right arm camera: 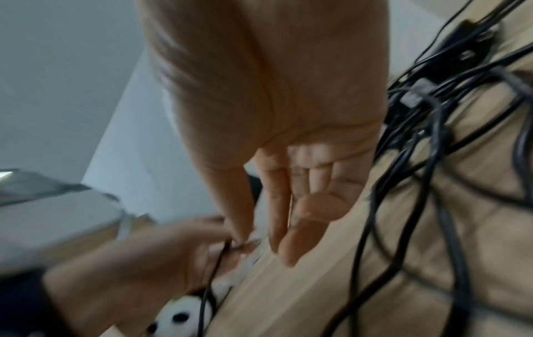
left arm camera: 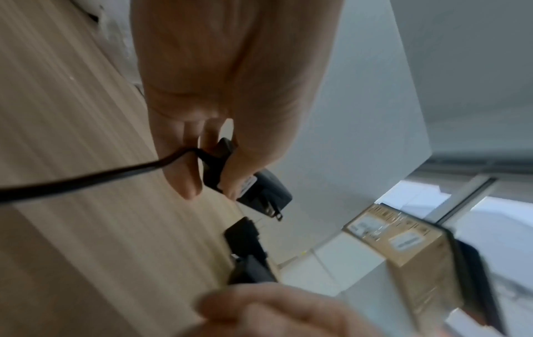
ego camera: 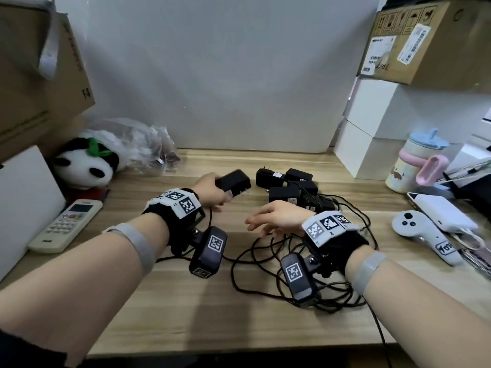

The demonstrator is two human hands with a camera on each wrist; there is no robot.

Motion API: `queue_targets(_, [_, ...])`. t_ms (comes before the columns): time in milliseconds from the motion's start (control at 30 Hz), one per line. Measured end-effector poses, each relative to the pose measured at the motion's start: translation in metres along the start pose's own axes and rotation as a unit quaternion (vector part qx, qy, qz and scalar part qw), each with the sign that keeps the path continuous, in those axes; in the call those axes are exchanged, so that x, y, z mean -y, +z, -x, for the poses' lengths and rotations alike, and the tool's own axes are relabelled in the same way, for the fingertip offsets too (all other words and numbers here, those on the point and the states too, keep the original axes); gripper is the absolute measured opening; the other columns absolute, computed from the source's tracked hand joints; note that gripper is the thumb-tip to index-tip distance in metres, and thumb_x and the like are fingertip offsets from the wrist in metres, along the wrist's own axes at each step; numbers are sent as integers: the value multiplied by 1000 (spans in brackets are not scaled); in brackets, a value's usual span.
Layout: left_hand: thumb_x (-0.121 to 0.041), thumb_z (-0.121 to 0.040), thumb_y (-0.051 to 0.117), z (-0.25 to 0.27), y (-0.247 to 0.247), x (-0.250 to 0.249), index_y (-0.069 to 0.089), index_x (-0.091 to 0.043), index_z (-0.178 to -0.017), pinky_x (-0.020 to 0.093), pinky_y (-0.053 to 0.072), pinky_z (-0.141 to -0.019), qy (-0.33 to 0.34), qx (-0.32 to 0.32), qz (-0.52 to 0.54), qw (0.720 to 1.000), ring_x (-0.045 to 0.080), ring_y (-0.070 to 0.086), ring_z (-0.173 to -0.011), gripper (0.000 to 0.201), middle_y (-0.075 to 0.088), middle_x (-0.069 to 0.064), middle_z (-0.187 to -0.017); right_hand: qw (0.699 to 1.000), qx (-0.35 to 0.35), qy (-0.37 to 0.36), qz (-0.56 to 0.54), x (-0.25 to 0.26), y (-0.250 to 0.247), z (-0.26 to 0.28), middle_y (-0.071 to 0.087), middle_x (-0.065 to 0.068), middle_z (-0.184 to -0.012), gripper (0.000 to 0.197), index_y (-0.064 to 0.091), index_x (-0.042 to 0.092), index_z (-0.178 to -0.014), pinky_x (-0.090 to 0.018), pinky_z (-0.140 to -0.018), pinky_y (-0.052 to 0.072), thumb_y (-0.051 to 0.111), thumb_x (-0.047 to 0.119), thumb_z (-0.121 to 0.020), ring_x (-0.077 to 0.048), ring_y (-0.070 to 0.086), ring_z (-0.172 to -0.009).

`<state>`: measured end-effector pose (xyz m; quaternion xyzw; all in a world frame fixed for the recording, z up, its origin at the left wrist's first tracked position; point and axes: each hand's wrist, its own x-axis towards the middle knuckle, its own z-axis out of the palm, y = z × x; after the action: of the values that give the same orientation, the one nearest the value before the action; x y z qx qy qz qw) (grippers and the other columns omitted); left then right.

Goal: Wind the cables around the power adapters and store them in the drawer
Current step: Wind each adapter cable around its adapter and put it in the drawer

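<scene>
Left grip (ego camera: 211, 193) is clasping one power adapter (ego camera: 233, 183) | right grip (ego camera: 276, 217) is hovering spread | step: winding is starting | next: catching its cable (left arm camera: 86, 180)

The left hand (ego camera: 211, 193) covers the near end of the held adapter (ego camera: 233, 182); both wrist views are blurred.

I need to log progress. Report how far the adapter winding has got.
Done: nothing visibly; no wound adapter shows and no drawer is in view. In hand: the left hand grips one adapter lifted off the desk, its cable trailing loose; the right hand hovers open. Left: the pile of adapters and tangled cables.
</scene>
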<state>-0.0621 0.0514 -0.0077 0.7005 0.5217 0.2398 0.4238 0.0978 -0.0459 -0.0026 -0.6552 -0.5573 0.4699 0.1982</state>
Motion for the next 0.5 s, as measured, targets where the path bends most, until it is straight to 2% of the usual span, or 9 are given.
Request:
queue_targets(67, [3,-87,60,23,-9,-17,46,-12,-111,22,49,-46,19,-13,140,990,19,54,-61,32,55,7,-81,997,26,-28,62,11,18,5,63,-4,-116,39,53,10,-127,-15,-53,44,60,23,-91,-8,58,-66])
queue_targets(100, [3,-88,60,32,-12,-25,45,-15,-117,22,49,-47,29,-14,186,982,19,56,-62,38,56,6,-83,995,37,-40,79,16,29,7,61,-5,-121,45,47,11,-131,-15,-52,45,61,22,-90,-9,56,-65])
queue_targets(133, [1,-88,61,42,-15,-33,44,-17,-123,25,51,-53,39,-10,216,976,19,59,-64,43,58,4,-86,995,49,-42,79,20,39,8,60,-6,-120,49,42,12,-134,-14,-50,45,61,19,-89,-10,54,-63])
queue_targets(200, [-3,-88,62,59,-21,-45,43,-17,-130,30,55,-64,63,-1,261,963,20,65,-71,49,60,1,-94,995,71,-34,69,26,57,9,61,-4,-100,43,38,16,-127,-12,-42,44,58,8,-90,-12,49,-60])
queue_targets(267, [-5,-88,63,71,-25,-53,44,-17,-130,31,56,-64,78,3,306,949,21,68,-74,47,60,0,-98,989,84,-12,124,28,69,14,55,-3,-83,25,40,15,-107,-8,-37,40,56,4,-90,-9,47,-59])
queue_targets(333, [-7,-88,64,84,-30,-57,45,-19,-127,29,57,-60,89,-5,345,934,21,69,-75,45,62,-1,-97,982,67,-7,179,27,77,20,53,0,-75,13,46,15,-93,-8,-36,40,56,7,-90,-4,48,-53])
queue_targets(367, [-8,-87,65,89,-33,-58,46,-19,-125,27,55,-56,90,-8,357,930,21,69,-75,44,63,-1,-95,982,60,-10,178,26,79,22,54,-2,-76,10,51,14,-84,-10,-37,40,55,8,-91,-5,48,-49])
queue_targets(433, [-12,-88,66,99,-37,-54,47,-19,-121,22,50,-51,87,-16,365,927,20,69,-73,39,64,-2,-91,992,22,-22,121,21,78,23,54,-5,-79,22,56,11,-72,-19,-40,40,51,9,-94,-8,44,-44])
queue_targets(500, [-17,-88,65,106,-40,-47,50,-16,-120,19,48,-50,76,-19,362,929,19,69,-70,35,64,-1,-91,996,-53,-56,37,23,66,27,52,-3,-70,22,65,4,-85,-19,-39,39,49,15,-96,-9,43,-44])
